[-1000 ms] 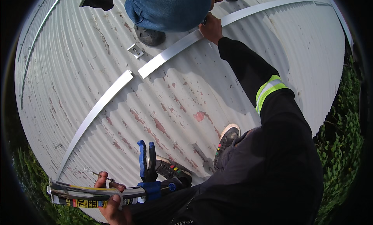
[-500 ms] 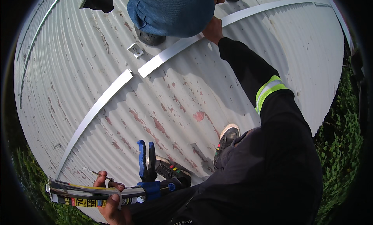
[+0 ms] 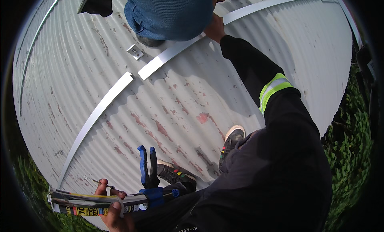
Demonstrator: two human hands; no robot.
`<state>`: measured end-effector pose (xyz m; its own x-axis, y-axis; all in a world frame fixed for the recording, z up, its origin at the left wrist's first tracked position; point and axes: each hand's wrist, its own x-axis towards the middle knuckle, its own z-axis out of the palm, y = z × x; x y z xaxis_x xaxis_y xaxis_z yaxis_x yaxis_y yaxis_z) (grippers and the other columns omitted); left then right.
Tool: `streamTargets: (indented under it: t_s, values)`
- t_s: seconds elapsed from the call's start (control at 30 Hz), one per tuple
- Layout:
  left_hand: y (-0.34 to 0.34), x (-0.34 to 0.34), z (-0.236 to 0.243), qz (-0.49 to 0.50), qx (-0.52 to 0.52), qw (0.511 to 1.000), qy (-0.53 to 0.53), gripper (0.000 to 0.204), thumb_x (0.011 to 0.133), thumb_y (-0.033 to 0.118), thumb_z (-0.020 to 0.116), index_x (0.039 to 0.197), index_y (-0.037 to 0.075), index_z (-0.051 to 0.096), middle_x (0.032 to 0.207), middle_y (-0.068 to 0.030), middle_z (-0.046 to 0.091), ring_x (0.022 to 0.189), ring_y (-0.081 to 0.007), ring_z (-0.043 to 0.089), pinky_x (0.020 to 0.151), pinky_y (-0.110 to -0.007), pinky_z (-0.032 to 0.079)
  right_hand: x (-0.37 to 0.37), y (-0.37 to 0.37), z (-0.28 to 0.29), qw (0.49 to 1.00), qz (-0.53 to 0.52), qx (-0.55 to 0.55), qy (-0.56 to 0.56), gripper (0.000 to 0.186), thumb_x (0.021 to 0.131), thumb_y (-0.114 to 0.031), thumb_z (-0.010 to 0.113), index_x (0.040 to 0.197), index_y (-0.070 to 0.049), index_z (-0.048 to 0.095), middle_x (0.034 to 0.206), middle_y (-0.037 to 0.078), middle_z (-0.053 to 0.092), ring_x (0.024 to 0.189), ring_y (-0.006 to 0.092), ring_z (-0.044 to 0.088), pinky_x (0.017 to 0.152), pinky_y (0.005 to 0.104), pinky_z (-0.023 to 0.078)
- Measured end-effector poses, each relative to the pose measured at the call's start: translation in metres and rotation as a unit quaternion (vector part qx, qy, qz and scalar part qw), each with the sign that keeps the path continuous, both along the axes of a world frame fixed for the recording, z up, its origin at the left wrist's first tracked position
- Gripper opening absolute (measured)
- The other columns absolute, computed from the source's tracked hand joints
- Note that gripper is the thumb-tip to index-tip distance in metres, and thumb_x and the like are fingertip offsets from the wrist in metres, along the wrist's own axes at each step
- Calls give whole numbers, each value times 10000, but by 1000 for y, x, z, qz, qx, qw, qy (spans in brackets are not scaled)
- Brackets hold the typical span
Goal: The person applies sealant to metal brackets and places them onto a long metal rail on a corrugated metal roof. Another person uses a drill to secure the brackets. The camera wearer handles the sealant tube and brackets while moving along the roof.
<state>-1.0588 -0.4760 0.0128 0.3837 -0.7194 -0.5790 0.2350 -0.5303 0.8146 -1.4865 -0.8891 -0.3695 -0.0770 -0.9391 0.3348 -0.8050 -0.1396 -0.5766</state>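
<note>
The left hand (image 3: 114,211) is wrapped around the caulk gun (image 3: 137,199) at the lower left, a slim rod (image 3: 96,180) (perhaps a screw) caught at its fingers. The right hand (image 3: 215,30) is at the far rail (image 3: 160,62) on the ridged roof (image 3: 180,106); the co-worker's knee (image 3: 168,14) hides its fingertips, so its grip cannot be told. Good handling likely means steadying that rail with light pressure, keeping it aligned with the near rail (image 3: 98,108) across the gap, the caulk gun clear of both.
</note>
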Motion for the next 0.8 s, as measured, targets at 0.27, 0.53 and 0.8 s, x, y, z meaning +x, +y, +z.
streamTargets:
  t_s: [0.27,0.53,0.8]
  values:
    - [6,1,-1,13,2,1000,-11,709,883,78,680,1522,-52,400,1174,-198,627,1077,-276,646,980,-428,530,3,2,5,1000,-2,2,-3,416,809,-246,782,1122,-30,613,1045,149,711,1028,353,678,908,505,444]
    - [12,1,0,14,-11,1000,-18,704,881,79,682,1518,-52,412,1184,-181,624,1090,-283,640,998,-420,518,6,3,6,999,-4,-7,44,443,834,-308,794,1128,-35,604,1037,152,710,1020,346,681,899,491,449]
    - [14,-3,5,27,-4,999,-25,697,886,59,670,1521,-54,407,1171,-181,619,1074,-268,640,991,-430,521,14,5,23,998,-20,53,37,487,844,-405,792,1111,-39,614,1027,152,713,1027,335,682,919,490,438]
